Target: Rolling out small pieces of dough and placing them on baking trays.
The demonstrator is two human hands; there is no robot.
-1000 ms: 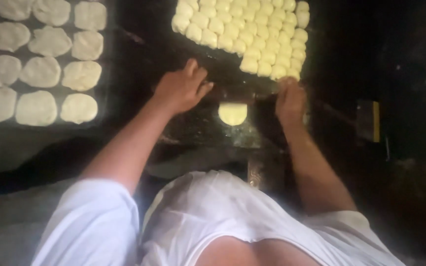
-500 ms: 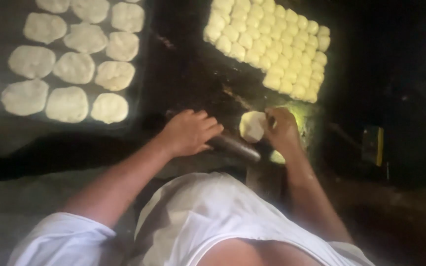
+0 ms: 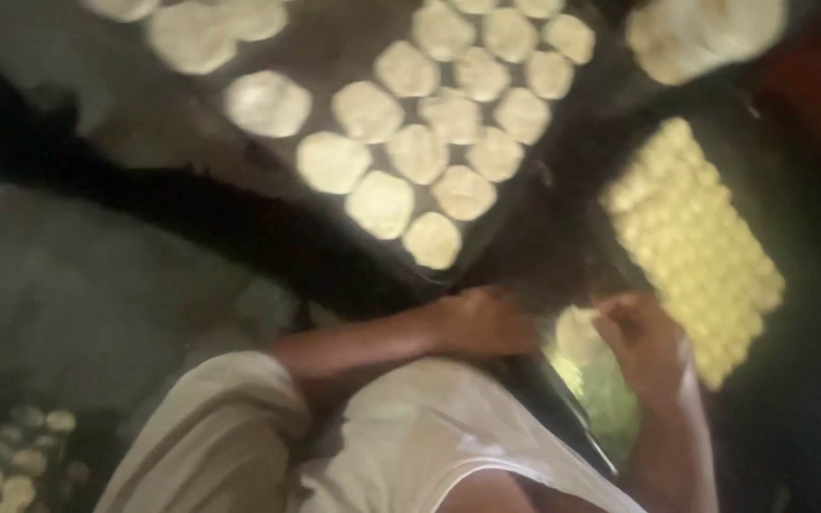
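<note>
Pale dough is the material throughout this dim, blurred view from above. Left hand [image 3: 486, 323] rests curled on the dark tabletop [image 3: 544, 237], seemingly on a dark rolling pin [image 3: 563, 408]; its grip cannot be told. Right hand [image 3: 643, 347], fingers bent, touches a small dough round [image 3: 577, 334] lying between both hands. Far right, a block of closely packed dough balls [image 3: 696, 237] lies in easy reach. Far left, flattened dough discs [image 3: 420, 152] sit spaced apart, likely so they don't stick.
</note>
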